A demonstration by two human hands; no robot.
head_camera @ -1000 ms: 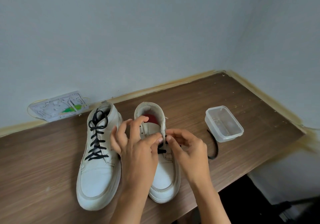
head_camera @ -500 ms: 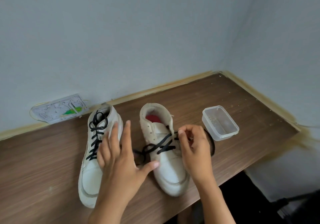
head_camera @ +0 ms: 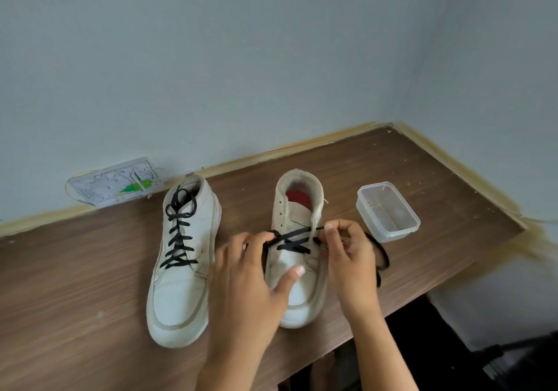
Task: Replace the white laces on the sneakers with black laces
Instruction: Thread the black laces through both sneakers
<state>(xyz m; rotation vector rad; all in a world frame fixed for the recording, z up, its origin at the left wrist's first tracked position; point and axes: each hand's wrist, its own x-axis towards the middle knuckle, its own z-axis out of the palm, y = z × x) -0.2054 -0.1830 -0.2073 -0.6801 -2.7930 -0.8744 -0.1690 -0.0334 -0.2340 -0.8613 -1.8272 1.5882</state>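
Two white high-top sneakers stand side by side on the wooden table (head_camera: 75,285). The left sneaker (head_camera: 184,257) carries a black lace up to its collar. The right sneaker (head_camera: 297,230) has a black lace (head_camera: 294,239) crossed through its lower eyelets only; its upper eyelets hold no lace. My left hand (head_camera: 250,279) is at that sneaker's left side, fingers curled on the lace's left end, thumb lying over the vamp. My right hand (head_camera: 347,251) pinches the lace's right end beside the right eyelets. A loose loop of lace (head_camera: 382,254) trails behind my right hand.
A clear plastic container (head_camera: 388,211) sits to the right of the sneakers. A flat plastic blister pack (head_camera: 116,183) leans against the wall at the back left. Walls meet in a corner at the back right. The table's front edge runs just below the sneakers' toes.
The right sneaker has shifted a little to the right. My left hand went from spread open over the gap between the shoes to gripping the lace's left end. My right hand stays on the right end.
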